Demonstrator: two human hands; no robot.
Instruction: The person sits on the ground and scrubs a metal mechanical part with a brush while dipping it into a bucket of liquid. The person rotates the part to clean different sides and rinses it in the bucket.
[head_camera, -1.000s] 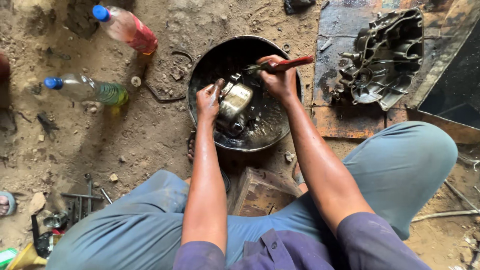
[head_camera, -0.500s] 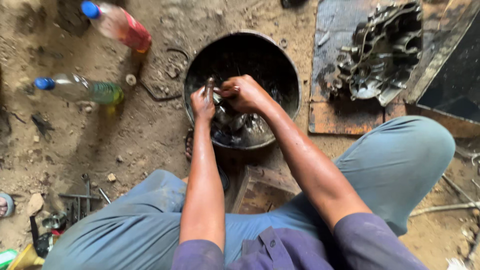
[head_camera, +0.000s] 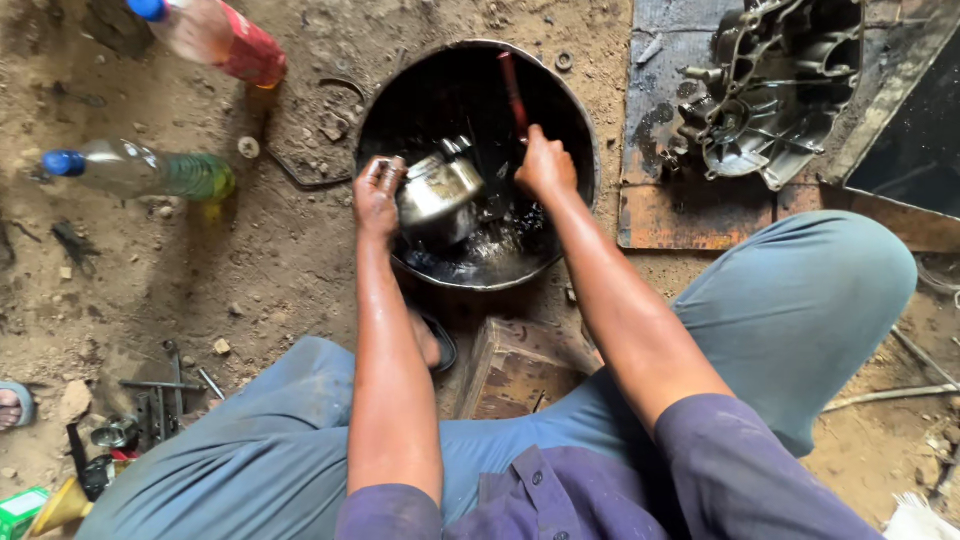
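- The red-handled brush (head_camera: 513, 92) has been swung upright from its slant of a second ago and is gripped by the right hand (head_camera: 545, 165) at the basin's centre.
- The shiny metal part (head_camera: 437, 195), now tilted, is clasped by the left hand (head_camera: 377, 195) over the black basin (head_camera: 575, 125); scrubbing evidently continues.
- Counted: two plastic bottles (head_camera: 165, 172), one engine casing (head_camera: 775, 85), upper right.

red bottle label (head_camera: 243, 52) top left | green box (head_camera: 17, 509) bottom-left corner
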